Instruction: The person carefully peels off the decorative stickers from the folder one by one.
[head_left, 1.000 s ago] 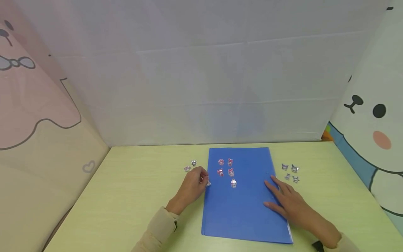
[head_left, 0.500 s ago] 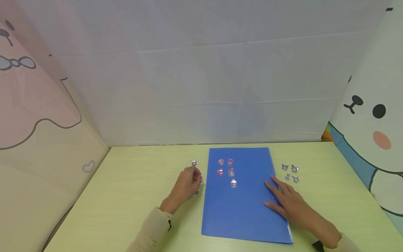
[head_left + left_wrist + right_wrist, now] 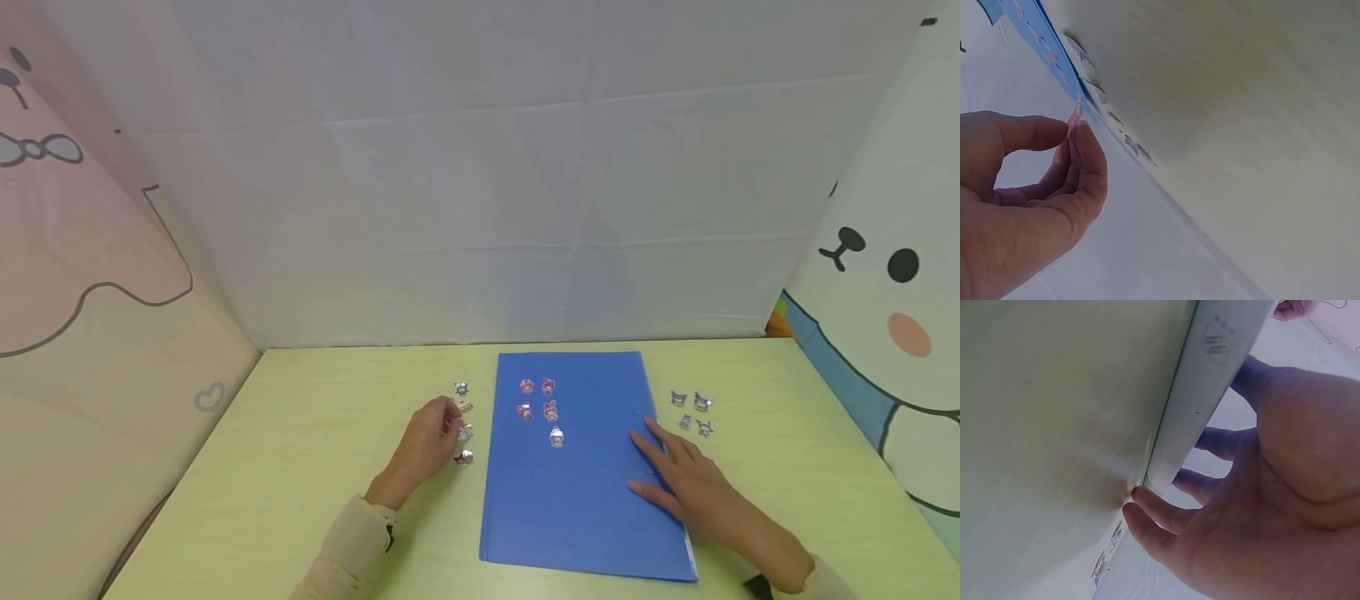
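My left hand (image 3: pixel 422 446) is over the table left of a blue folder (image 3: pixel 577 508). Its thumb and fingertips pinch a small pinkish sticker (image 3: pixel 1074 116), upright in the left wrist view. Close by on the table lie a dark-and-white sticker (image 3: pixel 461 388) and a dark-and-pink sticker (image 3: pixel 463 458). On the folder are several pink and red character stickers (image 3: pixel 551 410), in two columns near the top. My right hand (image 3: pixel 693 487) rests with spread fingers on the folder's right edge. In the right wrist view some of its fingers reach down beside the folder's pale side (image 3: pixel 1179 406).
Several purple-and-white stickers (image 3: pixel 702 401) lie in a small group on the table right of the folder. The pale yellow table (image 3: pixel 300 433) meets a white cloth backdrop (image 3: pixel 450 208) at the back. Cartoon-printed sheets (image 3: pixel 885 250) stand at both sides.
My left hand has moved left from the folder's left edge, carrying the pinched sticker. The dark-and-pink sticker under it has come into view. My right hand has stayed in place.
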Demonstrator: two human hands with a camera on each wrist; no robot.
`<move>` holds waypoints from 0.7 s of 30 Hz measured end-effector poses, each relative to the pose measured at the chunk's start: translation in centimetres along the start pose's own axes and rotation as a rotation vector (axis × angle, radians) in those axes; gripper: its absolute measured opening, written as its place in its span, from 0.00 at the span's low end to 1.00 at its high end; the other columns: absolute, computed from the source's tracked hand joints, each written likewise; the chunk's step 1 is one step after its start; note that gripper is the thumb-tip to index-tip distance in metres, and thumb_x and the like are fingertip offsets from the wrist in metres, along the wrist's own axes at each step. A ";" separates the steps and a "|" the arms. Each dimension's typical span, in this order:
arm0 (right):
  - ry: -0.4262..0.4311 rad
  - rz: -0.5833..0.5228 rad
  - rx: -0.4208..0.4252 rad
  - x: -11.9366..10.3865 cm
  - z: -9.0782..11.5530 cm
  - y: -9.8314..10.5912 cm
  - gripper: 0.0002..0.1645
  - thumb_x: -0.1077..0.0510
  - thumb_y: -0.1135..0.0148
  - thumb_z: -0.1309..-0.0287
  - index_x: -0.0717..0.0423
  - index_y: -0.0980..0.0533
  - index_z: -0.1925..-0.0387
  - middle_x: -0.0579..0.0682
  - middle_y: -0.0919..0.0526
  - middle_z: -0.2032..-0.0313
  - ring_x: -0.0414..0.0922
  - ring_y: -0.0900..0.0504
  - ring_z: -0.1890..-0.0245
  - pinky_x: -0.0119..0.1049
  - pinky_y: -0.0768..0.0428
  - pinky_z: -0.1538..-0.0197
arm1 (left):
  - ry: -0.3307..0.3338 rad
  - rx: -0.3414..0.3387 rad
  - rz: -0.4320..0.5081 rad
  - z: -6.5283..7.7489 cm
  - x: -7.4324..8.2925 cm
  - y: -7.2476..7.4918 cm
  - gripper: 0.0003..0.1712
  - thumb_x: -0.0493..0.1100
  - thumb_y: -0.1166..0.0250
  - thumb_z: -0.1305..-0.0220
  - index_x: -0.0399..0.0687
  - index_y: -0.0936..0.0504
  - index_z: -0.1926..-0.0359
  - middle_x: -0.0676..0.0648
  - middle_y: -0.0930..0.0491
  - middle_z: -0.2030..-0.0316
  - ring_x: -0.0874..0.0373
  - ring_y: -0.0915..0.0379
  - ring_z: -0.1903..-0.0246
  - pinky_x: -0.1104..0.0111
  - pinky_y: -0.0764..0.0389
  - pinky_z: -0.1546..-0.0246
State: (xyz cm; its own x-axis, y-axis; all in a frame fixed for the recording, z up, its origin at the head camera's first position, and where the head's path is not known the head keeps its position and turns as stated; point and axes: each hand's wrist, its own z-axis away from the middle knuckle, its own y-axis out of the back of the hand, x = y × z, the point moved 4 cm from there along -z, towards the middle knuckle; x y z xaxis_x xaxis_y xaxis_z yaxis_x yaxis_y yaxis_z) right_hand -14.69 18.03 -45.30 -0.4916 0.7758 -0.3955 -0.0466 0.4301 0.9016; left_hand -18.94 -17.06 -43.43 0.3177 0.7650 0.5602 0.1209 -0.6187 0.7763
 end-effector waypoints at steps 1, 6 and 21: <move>-0.003 0.001 -0.002 0.0 0.0 0.0 0.38 0.42 0.43 0.38 0.58 0.37 0.33 0.63 0.44 0.33 0.64 0.40 0.37 0.65 0.36 0.45 | 0.003 0.002 0.005 0.0 -0.1 0.1 0.03 0.29 0.40 0.40 0.39 0.25 0.66 0.49 0.26 0.72 0.61 0.30 0.72 0.71 0.25 0.72; -0.004 0.004 -0.004 0.1 0.0 -0.1 0.38 0.42 0.43 0.38 0.58 0.38 0.33 0.63 0.43 0.33 0.64 0.40 0.37 0.65 0.36 0.45 | -0.008 0.018 0.019 0.2 -0.5 0.4 0.04 0.28 0.39 0.41 0.37 0.26 0.66 0.47 0.25 0.71 0.59 0.28 0.70 0.69 0.24 0.69; 0.022 0.005 0.011 0.1 0.1 -0.1 0.38 0.44 0.42 0.38 0.59 0.37 0.33 0.64 0.43 0.33 0.64 0.39 0.38 0.64 0.35 0.45 | 0.064 -0.009 -0.011 0.4 -1.7 0.8 0.05 0.25 0.40 0.42 0.35 0.24 0.66 0.43 0.23 0.71 0.55 0.26 0.68 0.65 0.21 0.65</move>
State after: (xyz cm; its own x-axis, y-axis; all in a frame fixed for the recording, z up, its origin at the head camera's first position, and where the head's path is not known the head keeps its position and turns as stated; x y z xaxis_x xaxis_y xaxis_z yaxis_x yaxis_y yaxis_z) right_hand -14.62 18.12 -45.44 -0.5111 0.7674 -0.3872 -0.0348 0.4316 0.9014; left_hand -19.01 -18.91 -43.92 0.2552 0.7817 0.5690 0.1158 -0.6090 0.7847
